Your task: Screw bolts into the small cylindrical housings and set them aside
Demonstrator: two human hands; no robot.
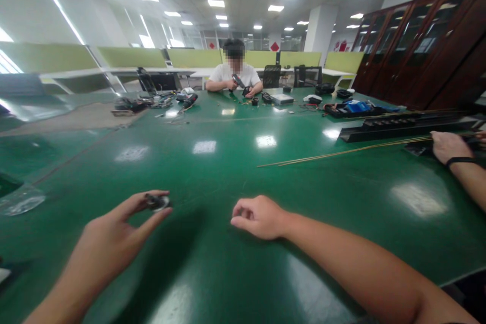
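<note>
Both hands hover low over the near part of a wide green table [228, 162]. On the left, the left hand [110, 235] pinches a small round dark part [158, 203] with a pale, shiny face between thumb and forefinger, lifted just above the tabletop; what kind of part it is cannot be told, since it is blurred. On the right, the right hand [258, 216] is curled into a loose fist with nothing in it, knuckles toward the left hand and apart from the part.

At the right edge a co-worker's hand [448, 146] with a black wristband [460, 161] lies on the table beside long thin brass-coloured rods [341, 152] that run across the surface toward the middle. Behind the rods lies a long black rail [402, 129]. At the far side of the table a seated person in a white shirt [235, 77] holds a dark tool, with small parts, cables and a flat grey box [283, 99] spread before them. A clear plastic bag [21, 201] lies at the left edge. Dark wooden cabinets [425, 45] with glass doors stand along the right wall.
</note>
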